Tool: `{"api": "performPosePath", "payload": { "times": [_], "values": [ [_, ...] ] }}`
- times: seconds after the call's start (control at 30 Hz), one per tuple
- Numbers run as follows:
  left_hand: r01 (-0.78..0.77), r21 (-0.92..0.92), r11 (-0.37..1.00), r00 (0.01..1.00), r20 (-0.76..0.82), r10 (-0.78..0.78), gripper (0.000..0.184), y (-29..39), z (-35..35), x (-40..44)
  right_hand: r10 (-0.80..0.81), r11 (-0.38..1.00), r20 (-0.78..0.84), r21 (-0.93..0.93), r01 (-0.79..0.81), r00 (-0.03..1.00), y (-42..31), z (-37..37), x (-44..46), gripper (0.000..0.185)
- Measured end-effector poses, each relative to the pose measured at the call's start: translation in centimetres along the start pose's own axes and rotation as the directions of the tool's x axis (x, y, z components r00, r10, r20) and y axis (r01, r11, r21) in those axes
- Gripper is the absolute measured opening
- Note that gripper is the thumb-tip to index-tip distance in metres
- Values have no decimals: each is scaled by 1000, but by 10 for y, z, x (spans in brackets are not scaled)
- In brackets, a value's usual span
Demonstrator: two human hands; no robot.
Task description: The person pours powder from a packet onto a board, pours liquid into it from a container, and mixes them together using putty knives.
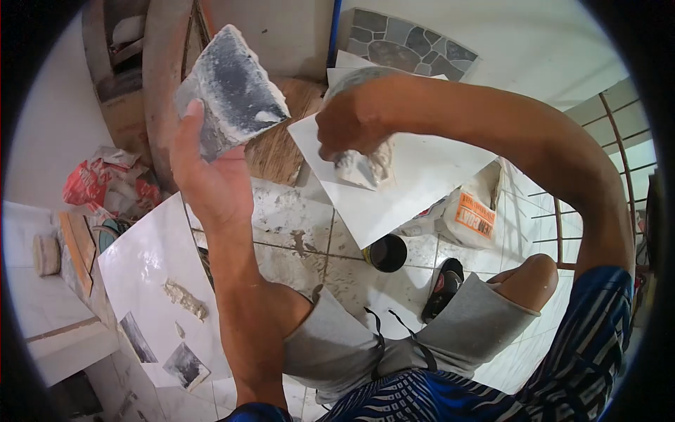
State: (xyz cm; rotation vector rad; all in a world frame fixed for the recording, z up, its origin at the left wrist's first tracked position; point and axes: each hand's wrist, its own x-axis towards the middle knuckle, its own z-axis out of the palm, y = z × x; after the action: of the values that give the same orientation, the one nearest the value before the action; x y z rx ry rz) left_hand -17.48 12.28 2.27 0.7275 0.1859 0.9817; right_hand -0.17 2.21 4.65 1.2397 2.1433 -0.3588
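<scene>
Raised at the upper left, my left hand (211, 179) grips a dark grey slab (235, 88) whose edges are coated with white paste. My right hand (355, 119) is closed over a white board (429, 176), with its fingers turned down. Just under those fingers a flat piece (356, 170) and a lump of whitish paste (382, 163) show; the hand hides how they are gripped. The two hands are apart.
Another white board (133, 246) at lower left carries paste and two dark pieces. A black cup (387, 253) stands on the tiled floor near a bag (470, 218). A red-and-white bag (112, 183) lies left, a metal grille (559, 232) right.
</scene>
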Motion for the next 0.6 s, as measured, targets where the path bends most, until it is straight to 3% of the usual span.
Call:
{"api": "performPosePath", "payload": {
  "times": [0.1, 0.2, 0.37, 0.47, 0.6],
  "values": [
    [56, 11, 998, 998, 16, -57, 41, -7, 6, -2, -53, 998, -398, 7, 61, 916, -11, 29, -42, 20],
    [94, 40, 995, 995, 14, -94, 37, -15, 15, -5, 8, 993, -235, -109, -34, 972, -22, 27, -80, 23],
    [116, 104, 988, 992, 43, -121, 33, -29, 21, -4, 168, 980, -522, -7, -201, 836, -24, 56, -142, 23],
    [112, 149, 982, 988, 87, -126, 33, -39, 23, -4, 405, 907, -593, 166, -387, 695, -37, 61, -160, 29],
    [117, 220, 968, 983, 115, -145, 33, -49, 24, -2, 729, 676, -551, 489, -552, 405, -65, 81, -160, 27]
  ]
}}
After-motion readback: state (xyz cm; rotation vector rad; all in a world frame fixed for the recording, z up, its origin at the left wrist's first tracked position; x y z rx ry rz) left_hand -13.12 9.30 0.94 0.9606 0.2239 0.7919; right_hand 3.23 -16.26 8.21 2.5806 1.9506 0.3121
